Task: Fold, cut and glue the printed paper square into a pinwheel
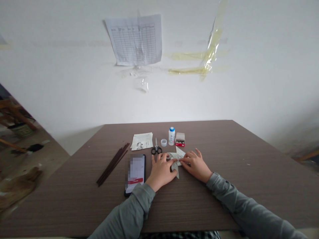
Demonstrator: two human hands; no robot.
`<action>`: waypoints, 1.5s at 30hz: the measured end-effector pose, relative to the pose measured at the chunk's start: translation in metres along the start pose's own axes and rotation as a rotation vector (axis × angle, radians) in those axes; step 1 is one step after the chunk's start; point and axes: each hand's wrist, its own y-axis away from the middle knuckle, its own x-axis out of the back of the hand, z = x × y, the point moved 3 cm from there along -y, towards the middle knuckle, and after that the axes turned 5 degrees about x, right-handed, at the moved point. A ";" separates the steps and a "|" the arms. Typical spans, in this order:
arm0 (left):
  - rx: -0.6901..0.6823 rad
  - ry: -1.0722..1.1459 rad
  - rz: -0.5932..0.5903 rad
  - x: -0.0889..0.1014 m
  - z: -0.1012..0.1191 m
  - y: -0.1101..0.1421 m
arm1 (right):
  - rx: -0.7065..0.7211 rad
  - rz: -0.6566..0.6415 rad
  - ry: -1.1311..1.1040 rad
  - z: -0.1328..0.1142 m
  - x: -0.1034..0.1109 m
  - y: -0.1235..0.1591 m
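A folded sheet of pale patterned paper (176,158) lies on the wood-grain table (211,142), with pointed corners sticking out above and below my hands. My left hand (161,171) holds its left side, fingertips pressed on the folds. My right hand (195,165) grips the right side, its fingers meeting the paper close to my left hand. Part of the paper is hidden under my fingers. Black-handled scissors (156,147) lie just beyond my left hand.
A white bottle with a blue cap (171,136), a small box (180,139), a small round cup (163,142), papers (142,141), dark sticks (113,164) and a phone (135,174) lie on the table. The far edge meets a white wall.
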 end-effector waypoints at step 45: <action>0.024 -0.038 0.002 0.003 0.008 0.001 | 0.023 0.019 0.030 0.011 -0.018 0.001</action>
